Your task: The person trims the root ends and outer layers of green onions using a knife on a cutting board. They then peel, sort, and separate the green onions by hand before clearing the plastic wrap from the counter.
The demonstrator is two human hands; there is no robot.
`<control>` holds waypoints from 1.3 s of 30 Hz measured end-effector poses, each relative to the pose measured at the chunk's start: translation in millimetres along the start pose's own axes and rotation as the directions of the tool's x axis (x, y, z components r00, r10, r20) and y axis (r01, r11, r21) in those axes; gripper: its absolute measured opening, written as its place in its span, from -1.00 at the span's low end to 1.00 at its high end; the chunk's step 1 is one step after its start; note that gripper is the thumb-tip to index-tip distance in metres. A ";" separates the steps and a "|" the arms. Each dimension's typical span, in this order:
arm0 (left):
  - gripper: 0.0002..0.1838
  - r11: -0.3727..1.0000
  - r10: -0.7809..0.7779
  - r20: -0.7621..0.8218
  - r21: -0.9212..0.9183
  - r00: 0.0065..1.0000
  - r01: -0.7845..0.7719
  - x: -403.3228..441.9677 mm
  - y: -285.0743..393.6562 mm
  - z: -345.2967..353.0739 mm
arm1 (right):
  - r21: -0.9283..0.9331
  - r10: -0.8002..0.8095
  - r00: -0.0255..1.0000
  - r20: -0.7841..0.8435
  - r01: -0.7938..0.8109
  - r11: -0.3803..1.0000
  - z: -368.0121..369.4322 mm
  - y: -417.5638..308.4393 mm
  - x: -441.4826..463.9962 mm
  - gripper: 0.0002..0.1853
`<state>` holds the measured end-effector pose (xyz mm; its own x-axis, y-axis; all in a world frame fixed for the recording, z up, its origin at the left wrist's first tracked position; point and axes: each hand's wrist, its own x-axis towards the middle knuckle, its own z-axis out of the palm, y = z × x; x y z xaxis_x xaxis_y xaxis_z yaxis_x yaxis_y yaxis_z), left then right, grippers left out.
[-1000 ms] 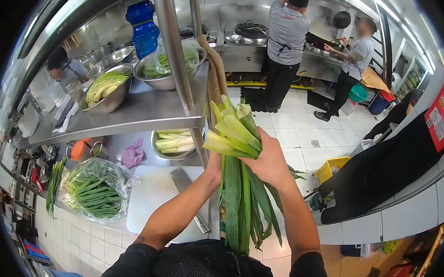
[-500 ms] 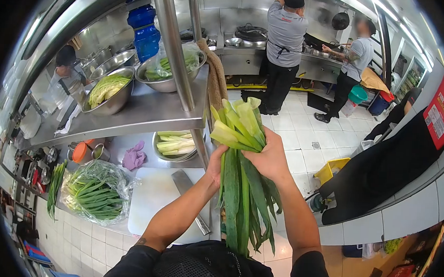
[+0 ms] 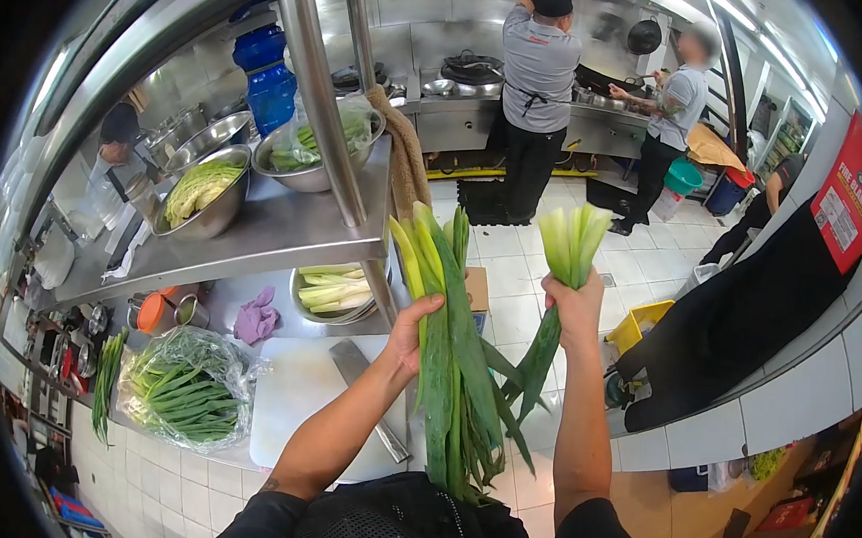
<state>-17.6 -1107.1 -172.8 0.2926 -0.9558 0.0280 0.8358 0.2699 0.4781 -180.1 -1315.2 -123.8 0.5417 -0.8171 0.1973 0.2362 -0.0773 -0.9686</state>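
Note:
My left hand (image 3: pixel 415 334) is closed around a thick bunch of leek greens (image 3: pixel 455 371), its long dark leaves hanging towards my body and yellow-green ends pointing up. To the right and apart from it, my right hand (image 3: pixel 578 309) grips a smaller bundle of leeks (image 3: pixel 573 242), pale fanned ends up, with a green leaf trailing below the fist. Under my left forearm lies a white cutting board (image 3: pixel 291 388). A cleaver (image 3: pixel 355 365) rests on the board's right side, handle towards me, touched by neither hand.
On the counter are a plastic bag of green onions (image 3: pixel 187 388), a purple cloth (image 3: pixel 255 316) and a bowl of pale stalks (image 3: pixel 334 292). A steel shelf (image 3: pixel 289 220) with a post stands ahead-left, holding a cabbage bowl (image 3: pixel 208 202). Two people (image 3: pixel 539 72) stand at the stoves; a yellow bucket (image 3: pixel 630 326) sits right.
The single bunch held by both hands is now parted in two. My right hand has moved right and up with the pale-ended bundle; my left hand keeps the larger green bunch.

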 end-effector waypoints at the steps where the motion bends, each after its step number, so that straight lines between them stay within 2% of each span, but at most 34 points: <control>1: -0.10 1.000 -0.004 -0.001 -0.002 1.000 0.004 -1.7 -1.2 1.1 | -0.015 0.024 1.000 -0.017 -0.024 1.000 -5.0 22.4 1.0 -0.73; 2: -0.11 1.000 0.002 -0.019 0.001 1.000 -0.002 -3.0 -2.3 3.0 | -0.016 0.028 0.999 -0.022 -0.028 0.999 -5.9 44.7 -1.2 -0.73; 4: -0.11 1.000 -0.005 -0.038 0.004 0.999 0.005 -7.3 -4.9 7.7 | -0.149 0.175 0.973 0.151 -0.152 0.977 -3.5 73.8 -15.5 -0.71; 6: -0.11 1.000 0.000 -0.030 0.015 1.000 0.000 -11.5 -5.6 15.2 | -0.277 0.273 0.932 0.238 -0.204 0.939 1.8 86.0 -35.2 -0.70; 8: -0.07 0.998 -0.021 -0.041 0.054 0.999 0.023 -20.1 -6.3 20.4 | -0.280 0.285 0.934 0.215 -0.221 0.934 -2.2 102.7 -41.7 -0.68; 10: -0.01 0.999 -0.037 0.079 0.002 0.996 0.037 -29.8 -8.1 18.4 | -0.317 0.289 0.943 0.168 -0.226 0.921 -3.8 92.0 -49.5 -0.66; 11: -0.13 0.999 -0.016 0.026 -0.037 1.000 0.017 -37.2 -9.5 19.7 | -0.300 0.167 0.972 0.163 -0.112 0.947 -4.7 95.6 -51.4 -0.64; 14: -0.11 1.000 -0.007 -0.036 -0.001 0.999 0.007 -47.4 -17.9 21.8 | -0.300 0.220 0.964 0.147 -0.168 0.939 -8.9 92.2 -54.3 -0.61; 15: -0.09 0.999 -0.024 -0.033 -0.043 0.999 0.023 -48.6 -20.4 20.1 | -0.301 0.199 0.967 0.160 -0.144 0.943 -7.5 90.9 -55.5 -0.59; 16: -0.09 0.998 -0.028 -0.042 -0.050 0.999 0.026 -50.9 -23.4 18.0 | -0.304 0.211 0.964 0.160 -0.155 0.940 -9.6 88.4 -58.4 -0.59; 18: -0.10 0.998 -0.050 -0.041 -0.042 0.998 0.049 -59.6 -27.3 14.6 | -0.170 0.324 0.901 0.288 -0.285 0.943 -9.7 81.9 -65.7 -0.56; 20: -0.10 0.998 -0.060 -0.079 -0.018 0.995 0.059 -70.4 -29.2 12.9 | -0.216 0.314 0.913 0.263 -0.261 0.941 -7.5 84.7 -66.4 -0.60; 22: -0.10 0.998 -0.066 -0.109 -0.002 0.992 0.066 -84.9 -28.3 14.8 | -0.173 0.368 0.915 0.169 -0.340 0.925 -9.0 76.1 -69.1 -0.69; 23: -0.11 0.997 -0.080 -0.074 -0.009 0.994 0.080 -93.1 -25.9 18.5 | -0.128 0.353 0.929 0.112 -0.339 0.932 -7.2 69.0 -75.6 -0.77; 28: -0.15 0.998 -0.070 -0.001 -0.004 0.998 0.070 -142.1 -12.5 22.4 | -0.196 0.266 0.955 0.127 -0.239 0.951 -3.8 24.9 -108.5 -0.81; 30: -0.03 0.996 -0.082 -0.057 0.035 0.995 0.084 -166.2 -2.7 26.8 | -0.216 0.228 0.963 0.143 -0.195 0.957 12.9 -2.1 -132.9 -0.80; 31: -0.04 0.997 -0.068 -0.064 0.035 0.996 0.070 -182.3 3.6 29.4 | -0.230 0.172 0.969 0.175 -0.129 0.964 24.4 -15.6 -146.5 -0.79; 32: -0.04 0.998 -0.052 -0.057 0.035 0.997 0.055 -198.9 11.7 32.2 | -0.240 0.118 0.971 0.208 -0.066 0.968 37.2 -28.3 -161.2 -0.77; 33: -0.04 0.998 -0.036 -0.061 0.050 0.997 0.039 -218.2 20.3 34.4 | -0.264 0.112 0.967 0.228 -0.050 0.963 51.8 -39.6 -176.7 -0.69; 34: -0.04 0.998 -0.021 -0.068 0.065 0.997 0.026 -239.8 29.8 34.8 | -0.263 0.106 0.965 0.238 -0.041 0.964 74.0 -57.0 -197.6 -0.69; 36: -0.04 0.995 0.033 -0.097 0.101 0.995 -0.023 -289.4 53.0 29.8 | -0.205 0.029 0.959 0.281 0.031 0.978 124.8 -85.8 -243.2 -0.60; 37: -0.04 0.988 0.082 -0.121 0.137 0.989 -0.065 -314.6 67.4 27.3 | -0.159 0.004 0.936 0.353 0.056 0.986 146.7 -90.6 -261.3 -0.52; 39: -0.05 0.967 0.186 -0.087 0.192 0.979 -0.167 -371.6 97.8 25.0 | -0.092 0.014 0.902 0.431 0.028 0.995 199.8 -104.5 -304.4 -0.51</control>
<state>-56.2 -728.4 -114.5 0.4823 -0.8751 0.0403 0.6705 0.3984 0.6258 -208.5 -944.2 -52.5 0.8397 -0.4923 0.2293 0.1762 -0.1524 -0.9725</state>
